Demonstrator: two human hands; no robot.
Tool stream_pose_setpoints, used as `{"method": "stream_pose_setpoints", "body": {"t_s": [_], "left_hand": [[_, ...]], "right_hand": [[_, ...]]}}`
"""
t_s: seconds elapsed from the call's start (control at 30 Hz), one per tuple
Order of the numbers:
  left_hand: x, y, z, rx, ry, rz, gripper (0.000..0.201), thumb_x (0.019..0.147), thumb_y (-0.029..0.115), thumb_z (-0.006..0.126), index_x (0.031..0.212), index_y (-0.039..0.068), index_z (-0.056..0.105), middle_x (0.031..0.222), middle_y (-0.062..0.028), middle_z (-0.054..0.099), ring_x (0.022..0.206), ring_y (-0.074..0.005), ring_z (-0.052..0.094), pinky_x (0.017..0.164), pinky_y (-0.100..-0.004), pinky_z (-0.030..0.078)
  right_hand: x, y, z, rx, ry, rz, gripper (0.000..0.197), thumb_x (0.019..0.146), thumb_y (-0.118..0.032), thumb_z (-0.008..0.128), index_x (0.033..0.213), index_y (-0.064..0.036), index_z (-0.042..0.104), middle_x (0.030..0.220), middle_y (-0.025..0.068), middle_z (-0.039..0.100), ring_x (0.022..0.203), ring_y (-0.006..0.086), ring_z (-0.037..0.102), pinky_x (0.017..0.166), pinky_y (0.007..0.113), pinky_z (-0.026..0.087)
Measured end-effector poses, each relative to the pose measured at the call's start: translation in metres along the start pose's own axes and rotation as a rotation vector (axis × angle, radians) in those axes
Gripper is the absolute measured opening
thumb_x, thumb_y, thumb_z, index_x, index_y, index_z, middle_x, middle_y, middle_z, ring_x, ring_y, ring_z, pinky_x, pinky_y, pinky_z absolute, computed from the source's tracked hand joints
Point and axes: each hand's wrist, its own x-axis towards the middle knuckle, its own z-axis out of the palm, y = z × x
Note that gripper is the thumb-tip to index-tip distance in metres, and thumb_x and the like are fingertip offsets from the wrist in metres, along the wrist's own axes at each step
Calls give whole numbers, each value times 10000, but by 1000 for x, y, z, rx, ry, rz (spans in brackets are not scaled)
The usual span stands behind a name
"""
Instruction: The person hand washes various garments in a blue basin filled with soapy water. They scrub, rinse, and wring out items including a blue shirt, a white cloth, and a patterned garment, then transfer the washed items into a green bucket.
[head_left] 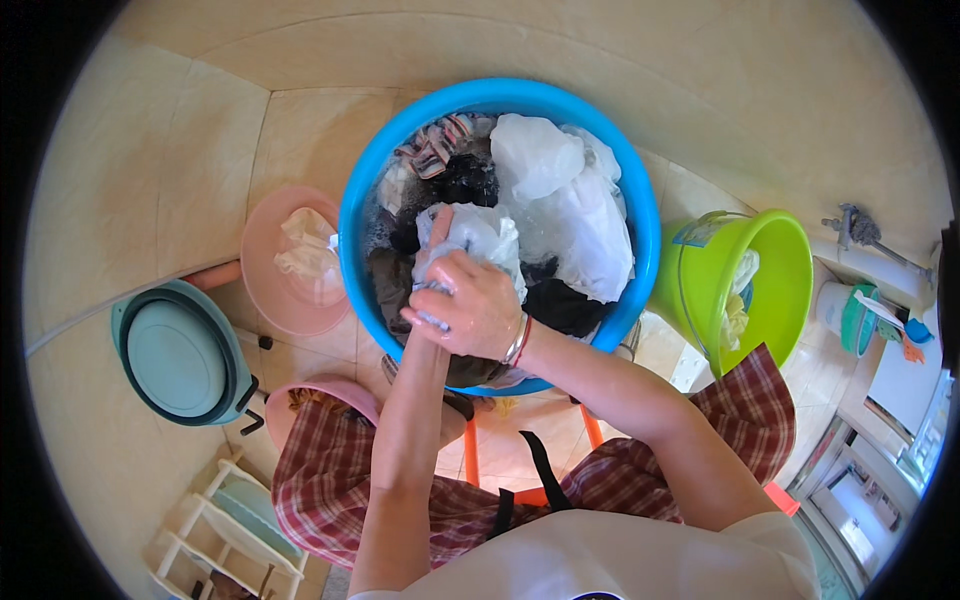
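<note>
Over the blue tub (647,240), my right hand (470,305) is closed on a pale grey wet cloth (480,232), with folds of it showing between the fingers. My left hand (440,228) is mostly hidden under the right one; one finger points up along the cloth, and the hand seems closed on the same piece. A bracelet circles my right wrist. Around the hands lie soaking laundry: a white garment (590,230) puffed up at the right, a black garment (565,308) near the front, and a striped cloth (435,145) at the back left. Suds float between them.
Left of the tub is a pink basin (262,300) with a cream cloth; another pink basin (350,388) stands nearer. Folded teal basins (178,355) hang at the left wall. A lime-green bucket (690,300) holding cloths stands right. A tap (860,228) is beyond it.
</note>
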Motion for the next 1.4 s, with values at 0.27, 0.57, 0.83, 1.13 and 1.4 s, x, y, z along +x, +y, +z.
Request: {"method": "stream_pose_setpoints", "body": {"t_s": [0.27, 0.57, 0.83, 1.13, 1.4], "left_hand": [[-6, -29, 42, 651, 692, 611, 271, 892, 246, 612, 1041, 20, 592, 961, -22, 607, 863, -136, 566, 774, -292, 453], [-20, -33, 18, 1490, 586, 918, 663, 897, 184, 632, 1464, 185, 289, 1409, -170, 411, 1263, -336, 402, 1034, -376, 333], [19, -18, -22, 1772, 641, 240, 744, 857, 152, 668, 1476, 118, 256, 1280, -196, 540, 1179, -346, 503, 992, -387, 393], [5, -12, -4, 560, 297, 264, 678, 898, 533, 548, 1359, 54, 414, 1295, -82, 516, 1161, -209, 506, 960, -355, 427], [-11, -3, 36, 171, -42, 13, 302, 984, 288, 462, 1182, 80, 556, 1032, -64, 629, 895, -186, 611, 801, -322, 510]], "right_hand": [[-20, 87, 14, 13, -69, 569, 154, 873, -286, 547, 848, -145, 604, 804, 122, 611, 710, 360, 626, 600, 473, 492], [-52, 106, -7, -343, -91, 425, 343, 826, -310, 652, 1105, -132, 565, 1109, 126, 536, 993, 320, 552, 739, 436, 497], [-61, 155, 47, -498, -491, 573, 285, 839, -262, 616, 1079, -122, 555, 1052, 131, 567, 963, 343, 598, 739, 463, 516], [-23, 48, -15, 24, -115, 262, 169, 774, -151, 668, 936, -134, 624, 956, 55, 576, 866, 291, 562, 707, 389, 491], [-8, -23, -48, -69, -268, -302, 427, 735, -229, 621, 1161, -259, 602, 917, -51, 536, 799, 157, 482, 633, 246, 444]]}}
